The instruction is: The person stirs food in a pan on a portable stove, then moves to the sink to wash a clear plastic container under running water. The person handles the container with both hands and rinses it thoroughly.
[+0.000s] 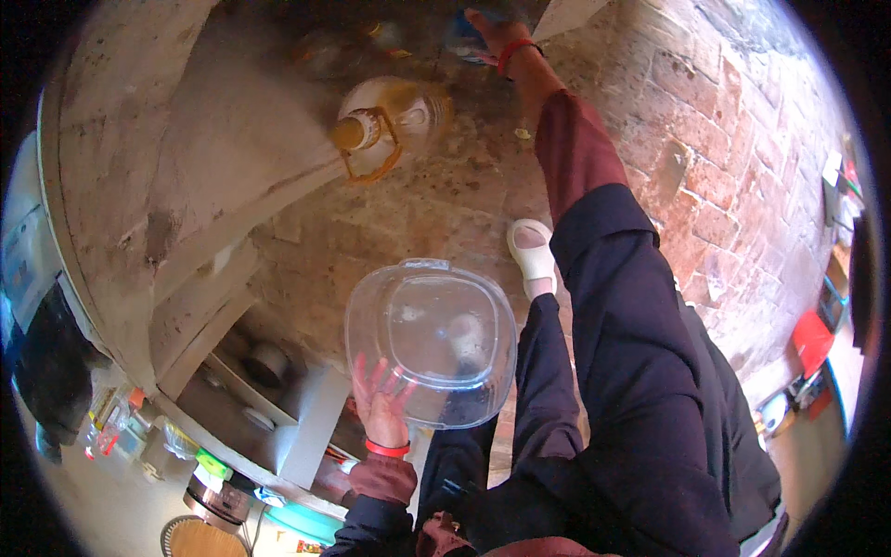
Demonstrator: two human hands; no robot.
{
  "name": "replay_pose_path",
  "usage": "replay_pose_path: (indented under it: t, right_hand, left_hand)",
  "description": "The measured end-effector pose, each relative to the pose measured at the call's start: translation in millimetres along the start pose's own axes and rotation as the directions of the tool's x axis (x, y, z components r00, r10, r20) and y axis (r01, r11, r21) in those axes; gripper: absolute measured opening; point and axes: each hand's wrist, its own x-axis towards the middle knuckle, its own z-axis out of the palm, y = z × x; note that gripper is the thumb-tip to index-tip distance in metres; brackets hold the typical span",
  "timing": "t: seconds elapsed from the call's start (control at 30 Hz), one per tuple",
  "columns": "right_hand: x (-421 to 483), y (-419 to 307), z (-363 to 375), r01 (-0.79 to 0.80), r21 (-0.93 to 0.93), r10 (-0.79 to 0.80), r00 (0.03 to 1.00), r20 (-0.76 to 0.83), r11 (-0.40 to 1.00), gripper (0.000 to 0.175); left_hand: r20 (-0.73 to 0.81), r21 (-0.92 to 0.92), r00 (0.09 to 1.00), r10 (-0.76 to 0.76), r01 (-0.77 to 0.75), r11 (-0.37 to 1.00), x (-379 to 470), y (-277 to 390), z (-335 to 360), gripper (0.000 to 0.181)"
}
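A clear plastic container [445,327], rounded and square-cornered, is held over the brick floor near my legs. The spread fingers of my left hand [383,404] press on its lower left side. My right hand [498,38], with a red band at the wrist, reaches far out to the top of the view. It touches or holds a blue and clear item [470,31] low against the dark area there; the grip is blurred. Between the hands, a large clear plastic jug [411,115] with an orange cap and handle lies on the floor or leans near the wall.
Below the pale wall at left, open cupboard shelves [254,397] hold a dark pot [266,363]. On the counter stand a teal basin [306,522] and a round wooden board [202,539]. A slipper [532,257] is on my foot. A red item [813,344] is at far right.
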Motion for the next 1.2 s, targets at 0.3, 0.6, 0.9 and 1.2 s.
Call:
replay_pose_path:
  t: [0.3, 0.6, 0.9, 1.2]
  right_hand:
    - [-80, -11, 36, 0.151, -0.388, -0.159, 0.987, 0.012, 0.909, 0.053]
    - [-157, -8, 37, 0.282, -0.343, -0.205, 0.948, 0.244, 0.896, 0.059]
    - [-265, 26, 38, 0.091, -0.139, -0.08, 0.993, 0.083, 0.986, 0.044]
    - [-514, 80, 93, 0.081, -0.009, -0.076, 0.965, 0.25, 0.997, 0.039]
  left_hand:
    - [-0.024, -0.068, 1.0, -0.006, 0.005, 0.998, -14, -9, -7, 0.063]
    - [-0.047, -0.107, 0.999, 0.001, -0.006, 0.994, -23, -17, -12, 0.061]
    - [-0.034, -0.126, 0.996, 0.085, -0.088, 0.988, -23, -6, -22, 0.06]
    - [-0.088, -0.168, 0.983, 0.158, -0.171, 0.971, -71, 29, -76, 0.049]
